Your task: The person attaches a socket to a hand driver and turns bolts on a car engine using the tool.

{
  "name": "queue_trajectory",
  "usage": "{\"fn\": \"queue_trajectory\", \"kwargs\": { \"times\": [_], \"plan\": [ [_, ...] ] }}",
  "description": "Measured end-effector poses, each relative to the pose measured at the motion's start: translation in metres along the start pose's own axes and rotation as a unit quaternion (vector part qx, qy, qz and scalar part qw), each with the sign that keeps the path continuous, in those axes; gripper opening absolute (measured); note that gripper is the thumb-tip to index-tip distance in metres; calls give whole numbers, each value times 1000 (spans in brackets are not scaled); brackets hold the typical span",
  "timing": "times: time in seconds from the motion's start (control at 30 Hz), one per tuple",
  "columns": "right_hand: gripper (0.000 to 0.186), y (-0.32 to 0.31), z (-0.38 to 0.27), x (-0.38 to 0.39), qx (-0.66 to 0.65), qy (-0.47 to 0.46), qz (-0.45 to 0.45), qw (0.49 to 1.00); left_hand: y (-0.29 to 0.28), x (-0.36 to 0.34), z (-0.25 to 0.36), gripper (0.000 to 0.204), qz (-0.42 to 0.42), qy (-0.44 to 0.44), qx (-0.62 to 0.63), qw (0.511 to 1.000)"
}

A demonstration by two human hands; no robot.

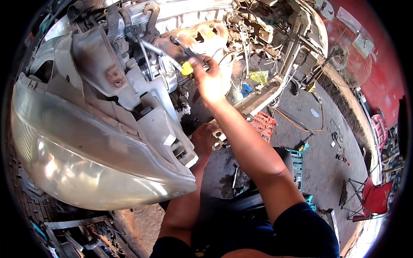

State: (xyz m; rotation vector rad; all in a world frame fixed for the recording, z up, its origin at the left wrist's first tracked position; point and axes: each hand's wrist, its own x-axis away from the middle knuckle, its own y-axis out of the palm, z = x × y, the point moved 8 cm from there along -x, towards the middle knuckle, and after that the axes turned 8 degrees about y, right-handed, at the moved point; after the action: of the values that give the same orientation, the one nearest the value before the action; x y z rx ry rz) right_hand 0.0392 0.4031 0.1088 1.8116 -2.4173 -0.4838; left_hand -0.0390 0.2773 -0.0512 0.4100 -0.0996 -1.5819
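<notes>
My right hand [208,79] is closed around a dark-handled tool [191,53], whose metal end reaches up to the rusty exhaust manifold [172,42] in the engine bay. A yellow plastic piece [186,69] shows just left of that hand. Lower down, beside the detached-looking front beam [254,103], my left hand [204,138] has its fingers curled at a metal part; what exactly they grip is partly hidden. The large clouded headlamp [81,163] fills the lower left, and a white plastic reservoir [161,137] sits between it and my left hand.
On the dark floor are red [260,124] and teal [297,172] socket cases, a yellow bag [259,77], cords and scattered tools. At the right stand a wire fan [344,53] against a red panel [383,77] and a red folding chair [372,195]. Scrap metal [81,234] lies at lower left.
</notes>
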Motion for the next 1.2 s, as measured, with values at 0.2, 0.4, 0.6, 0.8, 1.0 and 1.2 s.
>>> {"fn": "queue_trajectory", "kwargs": {
  "times": [0.2, 0.4, 0.6, 0.8, 1.0, 1.2],
  "plan": [
    [35, 5, -4, 1, -90, 82, -7, 993, -1, 2, 7, 27, 15, -26, 28, 999],
    [38, 8, -37, 16, 64, -243, 56, 966, 6, 4, 17, 27, 1, -12, 61, 998],
    [40, 0, 1, 0, -27, 50, 24, 998, 1, 6, 15, 27, 0, -1, 44, 999],
    [43, 5, -37, 21, 178, -183, 70, 964, -2, 2, 8, 26, 7, 13, 60, 998],
    [48, -1, -19, 0, 172, -126, 72, 974, 7, 0, 5, 27, -18, 17, 40, 999],
    [49, 0, -33, 7, 190, -98, 20, 977, 1, 1, 2, 27, 16, -5, 65, 998]
  ]
}}
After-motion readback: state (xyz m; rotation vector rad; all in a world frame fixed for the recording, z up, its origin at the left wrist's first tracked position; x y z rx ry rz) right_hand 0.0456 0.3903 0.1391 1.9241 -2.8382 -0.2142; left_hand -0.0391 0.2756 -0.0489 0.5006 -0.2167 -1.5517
